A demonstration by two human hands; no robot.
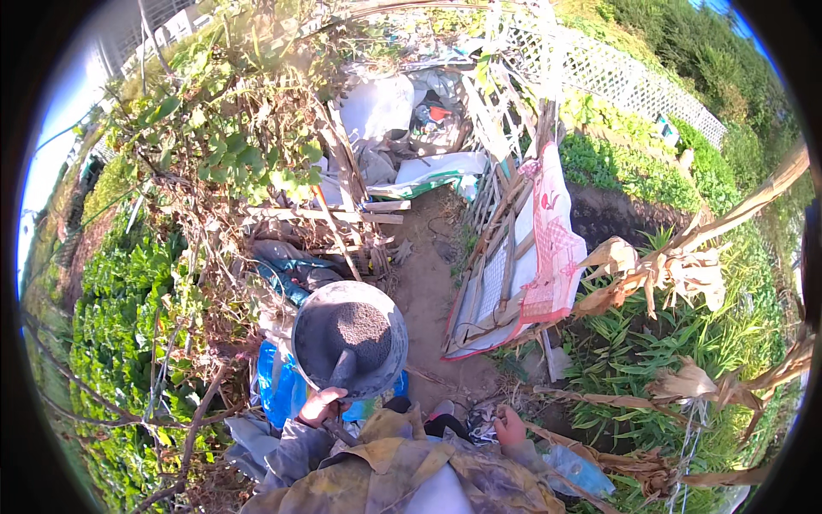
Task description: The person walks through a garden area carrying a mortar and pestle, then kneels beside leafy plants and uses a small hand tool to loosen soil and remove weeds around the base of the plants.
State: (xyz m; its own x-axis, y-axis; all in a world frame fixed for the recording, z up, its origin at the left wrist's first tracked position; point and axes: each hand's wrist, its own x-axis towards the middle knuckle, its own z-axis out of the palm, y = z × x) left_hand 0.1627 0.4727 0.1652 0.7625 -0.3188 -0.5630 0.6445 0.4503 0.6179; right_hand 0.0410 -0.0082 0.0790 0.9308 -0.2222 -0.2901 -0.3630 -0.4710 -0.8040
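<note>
My left hand [321, 406] is closed at the near rim of a round grey bucket [302, 344]. Small brown granules [363, 331] lie inside it, heaped towards the far side. A dark, rounded handle-like piece [345, 367] rests in the bucket and points towards my hand. A dark stick end [340, 434] shows just below that hand; whether the two are one tool is hidden. My right hand [508, 424] hangs at my right side with curled fingers, and no object shows in it. It is beside dry stalks and away from the bucket.
A narrow dirt path [420, 257] runs ahead. Blue plastic bags [276, 385] and dried vines [218, 257] line the left. On the right, a cloth-draped stick fence [507, 276] leans near dry corn stalks [642, 270]. White sheeting [379, 106] lies at the path's far end.
</note>
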